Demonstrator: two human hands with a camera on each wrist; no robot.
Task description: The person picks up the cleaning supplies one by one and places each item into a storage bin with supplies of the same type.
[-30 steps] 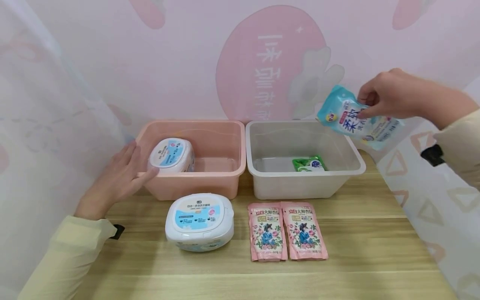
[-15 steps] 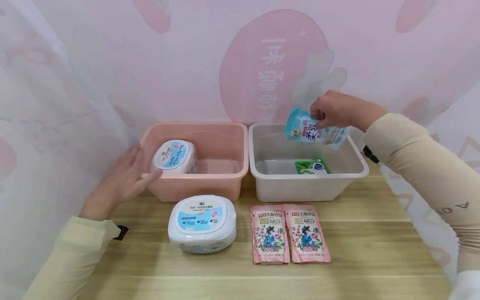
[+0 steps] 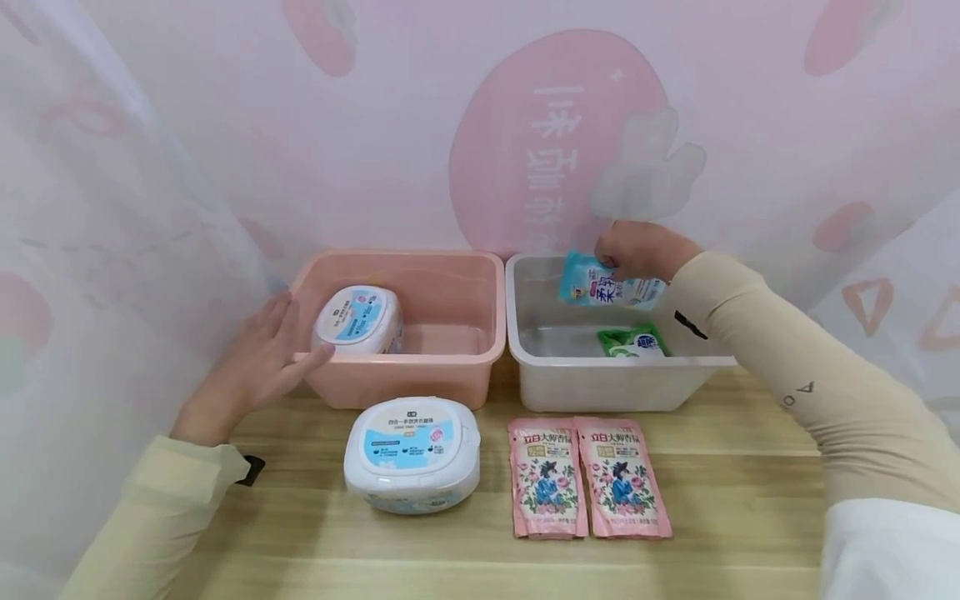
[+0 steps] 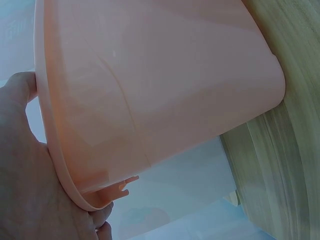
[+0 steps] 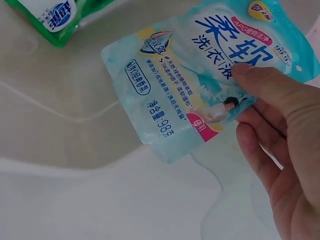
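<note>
In the head view my right hand [image 3: 647,249] pinches a light-blue laundry detergent pouch [image 3: 587,283] by its edge, inside the upper part of the grey bin [image 3: 622,385]. The right wrist view shows the thumb lying across the printed front of this detergent pouch [image 5: 165,85], with fingers behind it. Below it in the bin lies a green-and-white pouch [image 3: 632,342]. My left hand [image 3: 251,367] rests on the left rim of the pink bin [image 3: 408,382], fingers extended. A white lidded tub [image 3: 356,317] leans inside that bin.
Another white lidded tub [image 3: 412,454] stands on the wooden table [image 3: 450,571] before the pink bin. Two pink pouches [image 3: 549,479] lie side by side in front of the grey bin. A printed curtain [image 3: 375,150] hangs close behind both bins.
My right hand has carried the light-blue detergent pouch left and down, from beyond the grey bin's right side to inside it. The left hand stays on the pink bin's rim.
</note>
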